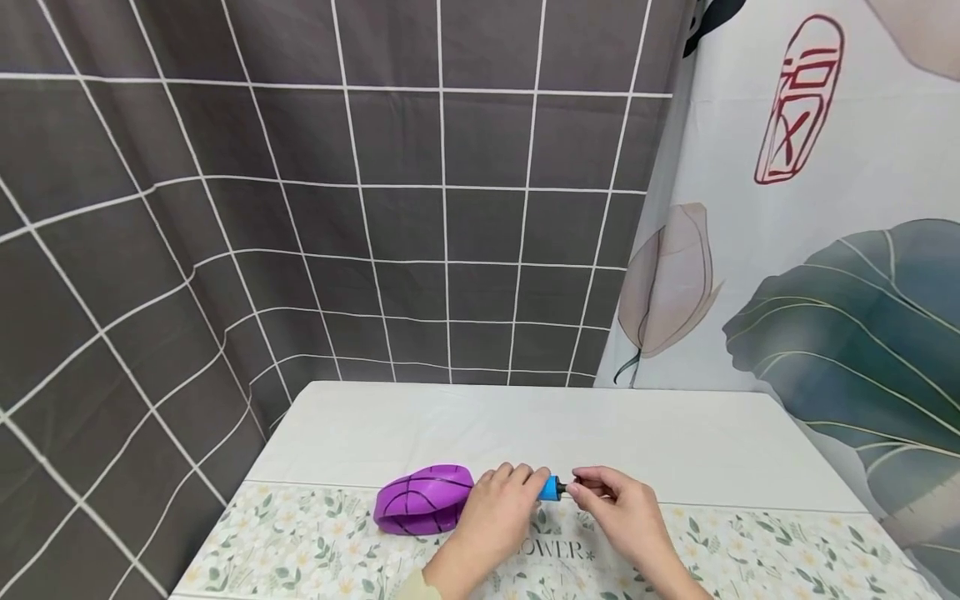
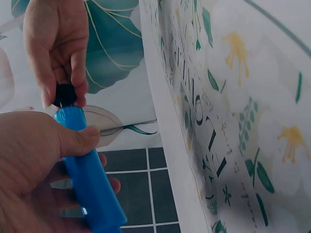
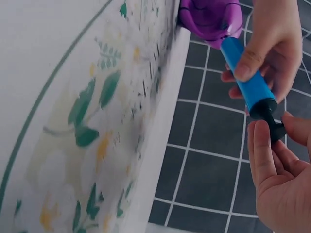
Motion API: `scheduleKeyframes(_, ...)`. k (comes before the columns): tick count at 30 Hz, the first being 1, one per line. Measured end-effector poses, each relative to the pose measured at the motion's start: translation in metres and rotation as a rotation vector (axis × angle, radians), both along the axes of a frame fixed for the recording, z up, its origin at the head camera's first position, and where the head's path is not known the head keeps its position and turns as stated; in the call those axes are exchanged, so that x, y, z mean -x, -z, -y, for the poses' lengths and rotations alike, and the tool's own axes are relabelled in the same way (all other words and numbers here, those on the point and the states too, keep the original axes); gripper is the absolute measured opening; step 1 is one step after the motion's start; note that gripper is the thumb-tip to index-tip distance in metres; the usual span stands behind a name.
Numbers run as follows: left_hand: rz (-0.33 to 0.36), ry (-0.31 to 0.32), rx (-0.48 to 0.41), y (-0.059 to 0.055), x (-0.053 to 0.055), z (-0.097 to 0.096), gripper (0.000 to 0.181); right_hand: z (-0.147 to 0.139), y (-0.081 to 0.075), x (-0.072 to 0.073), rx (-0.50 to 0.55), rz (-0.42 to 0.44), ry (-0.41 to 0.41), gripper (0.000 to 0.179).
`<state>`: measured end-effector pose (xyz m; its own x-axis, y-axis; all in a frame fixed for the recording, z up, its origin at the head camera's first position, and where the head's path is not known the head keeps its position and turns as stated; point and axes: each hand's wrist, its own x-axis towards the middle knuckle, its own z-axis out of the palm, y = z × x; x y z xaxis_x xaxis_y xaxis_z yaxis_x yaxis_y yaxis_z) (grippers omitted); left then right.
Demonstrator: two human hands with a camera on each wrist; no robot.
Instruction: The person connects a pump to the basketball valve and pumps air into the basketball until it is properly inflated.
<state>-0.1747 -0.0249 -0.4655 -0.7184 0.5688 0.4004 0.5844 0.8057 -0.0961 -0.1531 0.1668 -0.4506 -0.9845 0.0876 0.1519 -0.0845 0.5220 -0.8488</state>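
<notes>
A blue hand air pump (image 1: pixel 550 489) is held level over the table. My left hand (image 1: pixel 504 508) grips its blue barrel (image 2: pixel 92 179), fingers below and thumb along the side. With fingertips and thumb, my right hand (image 1: pixel 628 510) pinches the black pump handle (image 3: pixel 276 131), which sits close to the barrel's end with a short bit of black rod showing. On the left lies a purple ball (image 1: pixel 422 500) with black lines, slack and caved in. The pump's far end meets the ball in the right wrist view; the needle itself is hidden.
The table (image 1: pixel 540 425) has a white cloth with a floral printed band and lettering under the hands. A dark grid-patterned curtain (image 1: pixel 405 225) hangs behind and to the left. A white curtain with leaf prints (image 1: pixel 750 250) hangs at the right.
</notes>
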Motion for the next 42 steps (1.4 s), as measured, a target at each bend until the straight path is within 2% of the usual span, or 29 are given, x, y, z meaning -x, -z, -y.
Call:
scheduleKeyframes(8,0.029,0.012,-0.032,0.000,0.000,0.003,0.050,-0.026,-0.009,-0.006,-0.046,0.026,0.060,0.028)
scheduleKeyframes(15,0.050,0.007,-0.030,0.001,0.000,0.007,0.050,-0.054,-0.019,-0.013,-0.097,0.119,0.096,0.038)
scheduleKeyframes(23,0.036,0.015,-0.037,0.001,0.001,0.007,0.049,-0.072,-0.022,-0.015,-0.101,0.187,0.112,0.051)
scheduleKeyframes(27,0.044,0.015,-0.030,0.000,0.001,0.007,0.049,-0.069,-0.020,-0.013,-0.100,0.165,0.124,0.048)
scheduleKeyframes(32,0.034,0.018,-0.019,0.000,0.003,0.006,0.047,-0.059,-0.015,-0.012,-0.097,0.091,0.132,0.037)
scheduleKeyframes(42,0.006,0.011,-0.001,-0.001,0.002,0.001,0.044,-0.012,0.001,-0.004,-0.006,-0.001,0.046,0.021)
